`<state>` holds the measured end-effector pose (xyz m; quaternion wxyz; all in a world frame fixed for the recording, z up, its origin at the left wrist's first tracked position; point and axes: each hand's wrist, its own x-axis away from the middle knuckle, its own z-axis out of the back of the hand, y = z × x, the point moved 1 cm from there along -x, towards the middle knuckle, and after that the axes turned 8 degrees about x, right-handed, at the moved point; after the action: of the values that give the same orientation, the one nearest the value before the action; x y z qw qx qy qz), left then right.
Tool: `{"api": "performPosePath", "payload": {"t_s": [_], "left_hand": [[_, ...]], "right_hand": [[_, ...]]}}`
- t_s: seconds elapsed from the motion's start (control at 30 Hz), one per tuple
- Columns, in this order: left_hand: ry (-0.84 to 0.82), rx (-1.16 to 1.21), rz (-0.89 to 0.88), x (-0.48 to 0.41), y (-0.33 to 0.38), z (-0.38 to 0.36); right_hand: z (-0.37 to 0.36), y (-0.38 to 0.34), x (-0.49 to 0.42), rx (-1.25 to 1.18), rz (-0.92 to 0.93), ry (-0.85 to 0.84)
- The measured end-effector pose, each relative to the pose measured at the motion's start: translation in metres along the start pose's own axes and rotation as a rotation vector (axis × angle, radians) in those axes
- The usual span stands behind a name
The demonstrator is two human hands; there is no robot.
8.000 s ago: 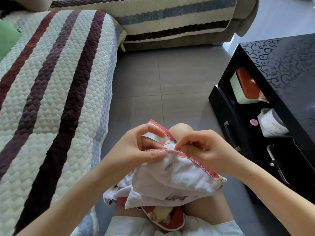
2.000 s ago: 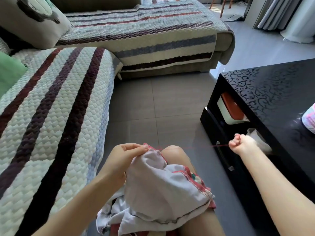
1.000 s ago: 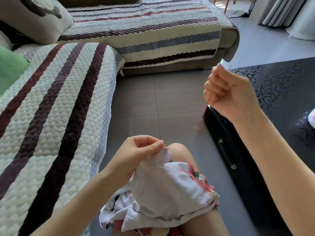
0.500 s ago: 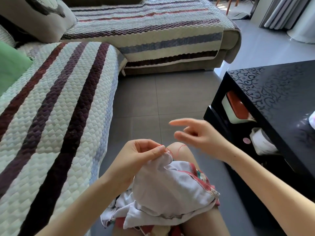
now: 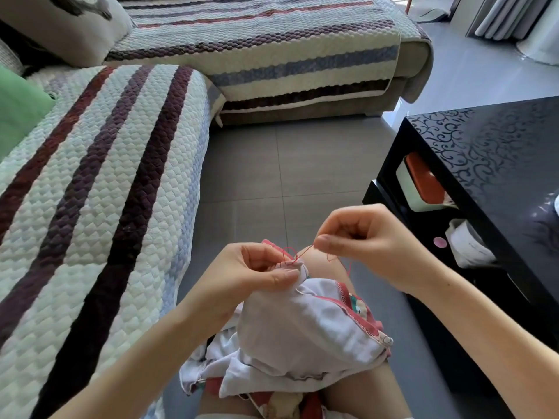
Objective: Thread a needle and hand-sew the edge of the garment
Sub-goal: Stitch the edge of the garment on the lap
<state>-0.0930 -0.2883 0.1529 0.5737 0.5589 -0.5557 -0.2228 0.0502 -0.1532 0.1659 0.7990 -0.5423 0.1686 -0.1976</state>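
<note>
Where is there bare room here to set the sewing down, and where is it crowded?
Free: the striped quilted sofa cover between green cushion and grey tiled floor; the glossy black table top. Crowded: the shelf beneath, holding an orange-lidded box and white roll; the lap, under the white garment.

Soft matt cloth garment (image 5: pixel 302 334), red-stitched edge. Left of it, quilted bumpy cloth sofa cover (image 5: pixel 90 192); right of it, glossy black table (image 5: pixel 490 140); beyond it, smooth floor tiles (image 5: pixel 272 176).

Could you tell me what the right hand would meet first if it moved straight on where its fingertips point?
The right hand would probably meet the garment edge pinched in the left hand first, though depth is unclear.
</note>
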Motion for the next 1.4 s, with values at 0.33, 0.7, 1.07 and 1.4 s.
{"api": "performPosePath", "payload": {"t_s": [0.33, 0.7, 1.07, 1.4], "left_hand": [[-0.043, -0.038, -0.008, -0.001, 0.002, -0.008], [-0.042, -0.132, -0.004, 0.003, -0.008, -0.003], [-0.075, -0.189, -0.012, 0.001, -0.007, -0.006], [-0.238, 0.116, 0.119, 0.003, -0.001, 0.003]], "right_hand": [[0.026, -0.029, -0.008, -0.251, -0.019, 0.13], [0.057, -0.039, -0.017, -0.443, 0.018, 0.289], [0.048, -0.012, -0.039, -0.305, -0.152, 0.465], [-0.012, 0.04, 0.003, 0.061, -0.195, -0.466]]}}
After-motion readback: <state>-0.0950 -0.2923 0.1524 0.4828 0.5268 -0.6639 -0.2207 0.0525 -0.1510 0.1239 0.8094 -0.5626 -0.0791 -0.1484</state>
